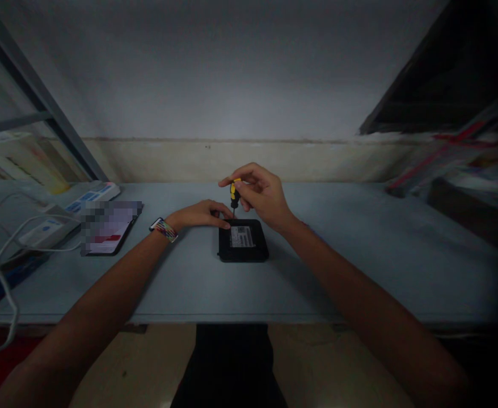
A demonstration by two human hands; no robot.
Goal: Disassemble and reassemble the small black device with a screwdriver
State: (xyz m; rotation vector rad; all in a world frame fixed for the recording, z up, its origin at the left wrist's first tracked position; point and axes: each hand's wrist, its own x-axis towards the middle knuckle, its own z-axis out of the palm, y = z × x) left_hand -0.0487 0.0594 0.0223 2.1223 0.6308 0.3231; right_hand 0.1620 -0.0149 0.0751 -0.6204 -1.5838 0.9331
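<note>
A flat black box [223, 249] with rounded corners and a white printed label [243, 237] lies on the grey-blue table. My right hand [262, 190] grips the yellow-and-black handle of a screwdriver [234, 195] between thumb and fingers. The screwdriver stands upright, its metal shaft pointing down at the box's far edge; the very tip is hard to make out. With thumb and fingertips, my left hand [202, 214] holds the box at its far left corner, close beside the shaft. A patterned band with a watch [164, 229] circles my left wrist.
To the left lie a phone [108, 229], partly pixelated, a white power strip [91, 195] and a white cable [6, 283]. A metal frame [49, 107] rises behind them. A wall [249, 85] borders the table's far side. Blurred red-edged items [440, 150] stand at right.
</note>
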